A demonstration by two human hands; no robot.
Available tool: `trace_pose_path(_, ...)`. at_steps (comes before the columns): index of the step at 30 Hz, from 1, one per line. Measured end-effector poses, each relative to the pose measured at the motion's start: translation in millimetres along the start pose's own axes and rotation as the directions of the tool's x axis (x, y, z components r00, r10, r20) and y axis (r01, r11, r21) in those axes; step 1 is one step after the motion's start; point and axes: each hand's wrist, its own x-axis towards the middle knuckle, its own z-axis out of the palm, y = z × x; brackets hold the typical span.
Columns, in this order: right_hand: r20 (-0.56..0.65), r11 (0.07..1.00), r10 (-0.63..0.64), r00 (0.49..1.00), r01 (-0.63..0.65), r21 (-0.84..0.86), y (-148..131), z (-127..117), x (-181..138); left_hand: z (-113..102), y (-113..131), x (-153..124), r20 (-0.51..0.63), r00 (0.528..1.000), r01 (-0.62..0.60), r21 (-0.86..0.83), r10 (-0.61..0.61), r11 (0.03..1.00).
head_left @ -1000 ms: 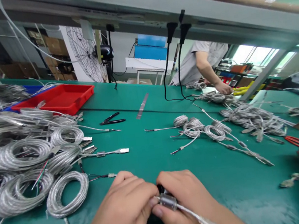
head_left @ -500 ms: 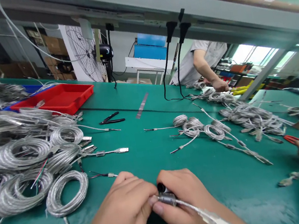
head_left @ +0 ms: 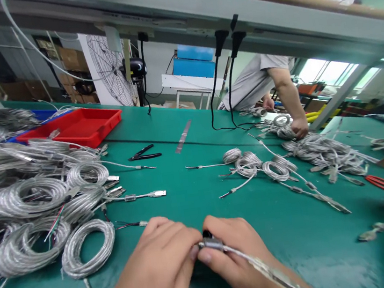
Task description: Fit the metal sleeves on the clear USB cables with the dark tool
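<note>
Both my hands meet near the front of the green table. My right hand (head_left: pixel 239 251) is closed around a clear-jacketed cable (head_left: pixel 244 256), its thumb and fingers on a grey ferrite bead (head_left: pixel 212 244). A dark round end, which I cannot identify, shows just above the bead between the fingers. My left hand (head_left: pixel 167 256) pinches the same cable at the bead's left end; its fingertips are partly hidden. The cable runs down to the right over my right wrist. Left of my hands lie a coiled cable (head_left: pixel 88 248) and a cable end with bare dark wires (head_left: pixel 132 224).
Many coiled cables (head_left: pixel 29 198) are heaped at left beside a red tray (head_left: pixel 104 122). Black nippers (head_left: pixel 146 155) and a metal ruler (head_left: pixel 183 137) lie mid-table. More cables (head_left: pixel 324 152) are at right, near co-workers' hands (head_left: pixel 299 127) and red-handled pliers (head_left: pixel 379 181). A shelf crosses overhead.
My hands stay together on the cable; the bead has tilted and shifted slightly upward. The co-worker across the table has moved an arm right and down onto the cable pile.
</note>
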Motion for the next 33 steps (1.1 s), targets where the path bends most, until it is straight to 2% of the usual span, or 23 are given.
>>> trace_pose_path(5,-0.056,1.0,0.006,0.998,-0.007,-0.007,-3.4,4.2,2.1,9.4,-2.9,-0.8,-0.162,0.982,-0.071,0.172,0.099,0.983)
trace_pose_path(8,-0.071,1.0,-0.01,0.997,0.01,0.004,-6.3,6.0,1.3,16.4,-4.2,0.1,-0.201,0.972,-0.098,0.123,0.121,0.988)
trace_pose_path(11,-0.072,0.999,-0.037,0.997,0.039,0.028,-8.0,9.0,0.6,16.5,-4.5,-2.3,-0.167,0.984,-0.056,0.0,0.055,0.998)
trace_pose_path(15,-0.076,0.993,-0.078,0.994,0.084,0.084,-9.2,14.0,0.5,9.2,-2.0,-7.0,-0.063,0.997,0.026,-0.095,-0.032,0.995)
trace_pose_path(24,-0.206,0.999,-0.046,0.977,0.05,0.014,-12.9,0.5,-2.5,9.9,-2.5,-6.0,-0.19,0.978,0.06,-0.151,-0.088,0.987)
trace_pose_path(33,-0.236,0.992,-0.075,0.969,0.096,0.082,-13.7,2.5,-1.4,8.6,3.5,-5.5,-0.207,0.976,0.049,-0.13,-0.075,0.99)
